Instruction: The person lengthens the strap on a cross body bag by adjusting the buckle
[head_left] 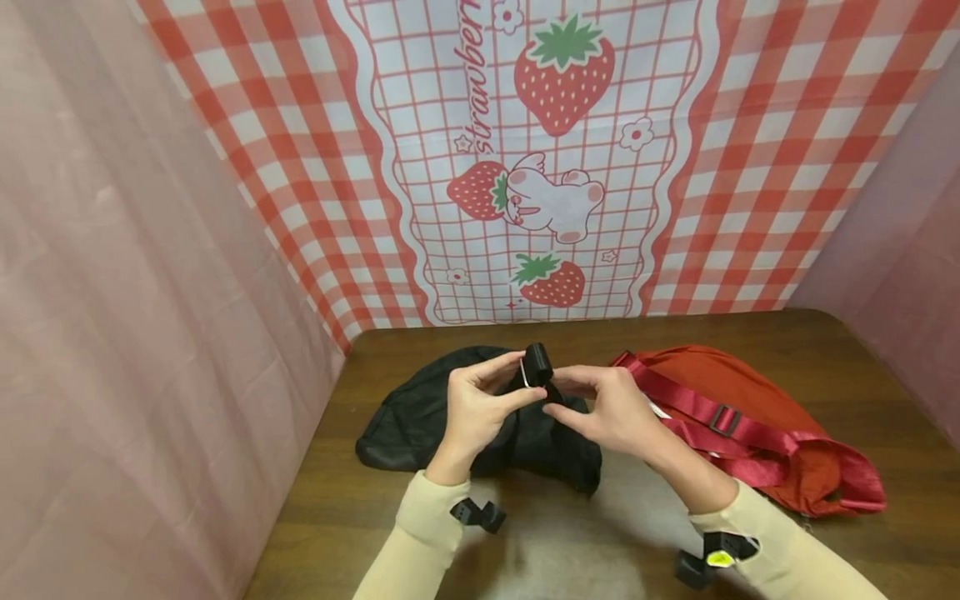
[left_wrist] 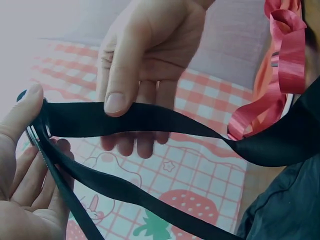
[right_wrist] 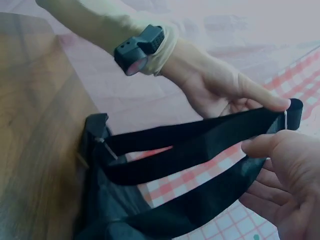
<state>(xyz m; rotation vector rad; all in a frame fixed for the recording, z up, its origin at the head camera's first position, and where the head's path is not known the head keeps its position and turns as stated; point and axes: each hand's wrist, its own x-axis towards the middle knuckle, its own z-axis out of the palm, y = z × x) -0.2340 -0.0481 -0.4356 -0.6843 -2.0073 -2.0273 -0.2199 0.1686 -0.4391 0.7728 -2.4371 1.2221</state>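
Note:
Both hands hold a black webbing strap [left_wrist: 160, 119] above the black fabric bag [head_left: 420, 421], which lies on the table. My left hand [head_left: 480, 404] pinches the strap at a slim metal-edged slider buckle [left_wrist: 33, 132], thumb on one side and fingers on the other. A short loop of the strap [head_left: 537, 363] sticks up past the buckle. Close on its right, my right hand [head_left: 611, 408] pinches the strap between thumb and fingers. In the right wrist view, lengths of strap run from the buckle down to the bag [right_wrist: 107, 200].
A red bag [head_left: 712, 375] with a shiny red strap [head_left: 682, 392] and a dark slider [head_left: 725, 420] lies right of the black bag on the wooden table [head_left: 322, 500]. Behind stands a checked strawberry cloth [head_left: 555, 192]; a pink curtain [head_left: 135, 292] hangs at the left.

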